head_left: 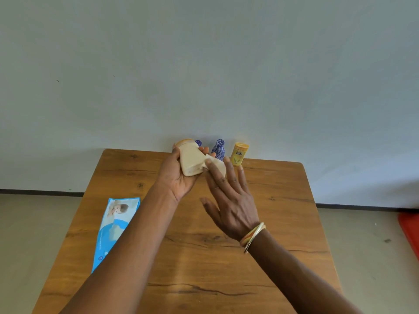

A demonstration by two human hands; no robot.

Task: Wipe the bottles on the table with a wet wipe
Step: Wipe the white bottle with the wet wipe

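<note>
Gripping a cream bottle point(191, 163) in the left hand point(179, 177), wrapping curled fingers round its plain, smooth body and tilting its tan cap point(184, 141) away from the wrist. Pressing a pale wet wipe point(216, 165) against the bottle's lower side with the right hand point(231, 200), holding the fingers straight and spread. Leaving a blue patterned bottle point(219, 149) and a yellow bottle point(239, 154) standing just beyond the right fingertips, and a blue wipes pack point(115, 230) lying on the counter point(204, 268) left of the left forearm.

This is a plain, sparsely furnished room, most likely in a home. A wood-grain table point(272, 223) stands against a bare pale wall point(204, 64) with dark skirting point(40, 192). A baby-wipes pack point(113, 230) and small bottles point(239, 154) sit on it.
</note>
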